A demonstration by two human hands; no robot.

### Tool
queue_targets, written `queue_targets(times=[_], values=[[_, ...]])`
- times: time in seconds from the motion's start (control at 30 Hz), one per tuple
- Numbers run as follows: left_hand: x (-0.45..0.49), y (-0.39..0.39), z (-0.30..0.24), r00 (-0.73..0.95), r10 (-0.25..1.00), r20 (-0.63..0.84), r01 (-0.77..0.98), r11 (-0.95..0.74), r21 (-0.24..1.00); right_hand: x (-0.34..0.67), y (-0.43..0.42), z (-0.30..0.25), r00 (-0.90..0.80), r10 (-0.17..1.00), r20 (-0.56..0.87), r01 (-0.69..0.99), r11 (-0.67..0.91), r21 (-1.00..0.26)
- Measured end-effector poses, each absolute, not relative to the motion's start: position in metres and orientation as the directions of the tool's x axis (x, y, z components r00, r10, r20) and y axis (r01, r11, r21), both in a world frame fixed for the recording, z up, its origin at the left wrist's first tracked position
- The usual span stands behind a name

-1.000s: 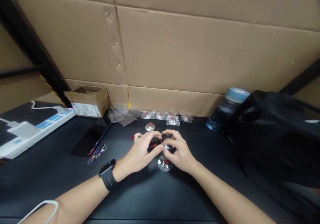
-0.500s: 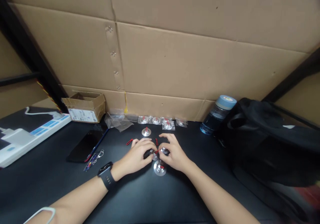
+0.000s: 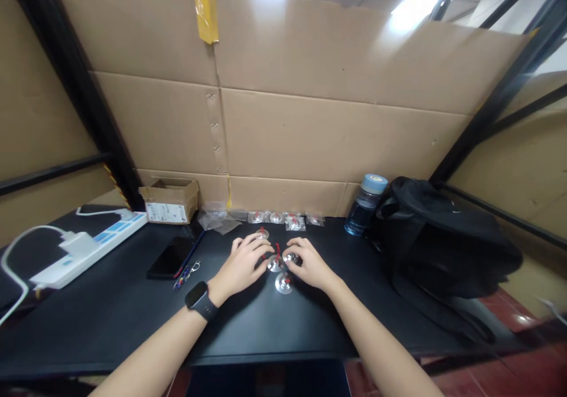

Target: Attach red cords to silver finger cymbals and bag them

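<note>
Across your black tabletop (image 3: 266,332), unwrapped finger cymbals (image 3: 273,265) lie near your parted left grip (image 3: 243,262) and right grip (image 3: 313,265), its hold unclear, with still-bagged cymbals (image 3: 294,223) beyond both.

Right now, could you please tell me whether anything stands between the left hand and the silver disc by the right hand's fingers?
Yes: the middle silver disc lies on the black table, between the left hand and the right-hand disc; some red cord shows at its far edge.
</note>
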State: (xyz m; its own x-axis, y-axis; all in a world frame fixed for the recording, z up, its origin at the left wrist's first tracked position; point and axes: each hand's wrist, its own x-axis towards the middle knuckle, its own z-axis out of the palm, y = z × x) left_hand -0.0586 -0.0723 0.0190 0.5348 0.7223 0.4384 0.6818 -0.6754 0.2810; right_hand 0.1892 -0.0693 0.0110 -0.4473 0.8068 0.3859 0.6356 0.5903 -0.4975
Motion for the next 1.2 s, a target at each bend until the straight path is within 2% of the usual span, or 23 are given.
queue_targets(times=[0.1, 0.33, 0.43, 0.57, 0.77, 1.2], values=[[-0.077, -0.102, 0.015, 0.462, 0.765, 0.449, 0.751, -0.607, 0.261, 0.196, -0.095, 0.004, -0.368, 0.829, 0.422, 0.660, 0.552, -0.509], [-0.150, -0.185, -0.034, 0.228, 0.884, 0.409, 0.905, -0.347, 0.246, 0.243, -0.180, -0.024, -0.071, 0.923, 0.379, 0.790, 0.284, -0.543], [-0.165, -0.202, -0.051, 0.179, 0.889, 0.422, 0.944, -0.276, 0.180, 0.256, -0.206, -0.029, -0.005, 0.934, 0.357, 0.874, 0.178, -0.452], [-0.162, -0.205, -0.054, 0.172, 0.881, 0.440, 0.963, -0.245, 0.115, 0.257, -0.222, -0.032, -0.007, 0.940, 0.342, 0.951, 0.112, -0.288], [-0.158, -0.201, -0.049, 0.185, 0.897, 0.402, 0.970, -0.232, 0.073, 0.257, -0.222, -0.040, -0.066, 0.924, 0.376, 0.975, 0.140, -0.172], [-0.162, -0.199, -0.058, 0.139, 0.919, 0.370, 0.981, -0.178, 0.072, 0.257, -0.233, -0.050, -0.064, 0.895, 0.442, 0.991, 0.108, -0.075]])
